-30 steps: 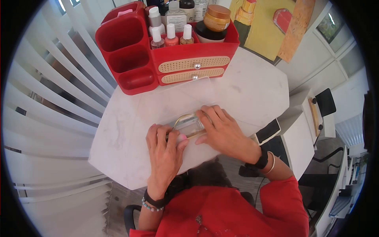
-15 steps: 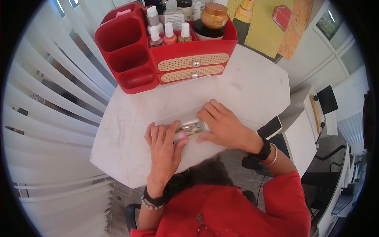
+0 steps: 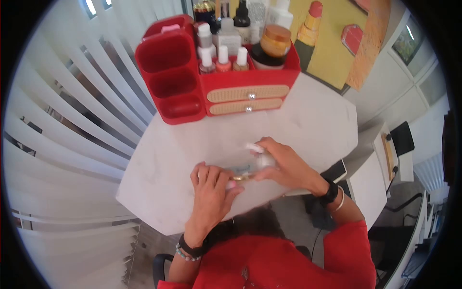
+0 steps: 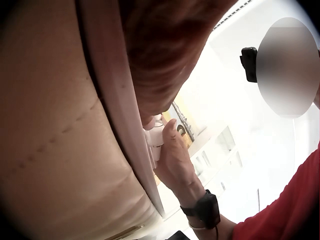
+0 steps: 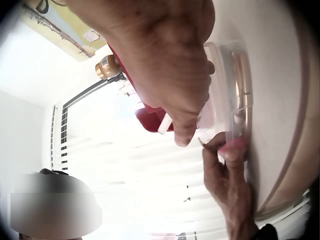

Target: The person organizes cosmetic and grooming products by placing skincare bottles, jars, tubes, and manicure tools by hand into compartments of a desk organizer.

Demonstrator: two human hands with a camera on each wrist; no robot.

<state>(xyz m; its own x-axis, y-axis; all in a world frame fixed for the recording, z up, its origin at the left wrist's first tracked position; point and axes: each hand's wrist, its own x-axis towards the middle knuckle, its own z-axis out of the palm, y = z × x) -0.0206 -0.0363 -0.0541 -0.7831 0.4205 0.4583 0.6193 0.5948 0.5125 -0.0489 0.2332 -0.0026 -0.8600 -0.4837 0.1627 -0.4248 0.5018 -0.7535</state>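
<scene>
A clear plastic container (image 5: 220,85) lies low on the white table in front of the person. Gold bangles (image 5: 242,92) show through its side. My left hand (image 3: 211,192) grips the container's left end, its thumb by a small pink-ended item (image 3: 232,184). At the right end, my right hand (image 3: 286,166) holds a small bottle with a white cap (image 3: 254,147) between thumb and fingers. Blur and the fingers hide much of the bottle. In the left wrist view a whitish piece (image 4: 156,135) shows beside the right hand (image 4: 175,160).
A red organizer (image 3: 192,96) with compartments and two drawers stands at the back of the white table (image 3: 327,111). Nail polish bottles (image 3: 223,60), a gold-lidded jar (image 3: 275,41) and other bottles fill its top. Vertical blinds (image 3: 62,144) hang at the left.
A bangle that stood up above the container now lies lower. The right hand has come up holding the white-capped bottle. The left hand keeps its place at the container; the head view has shifted.
</scene>
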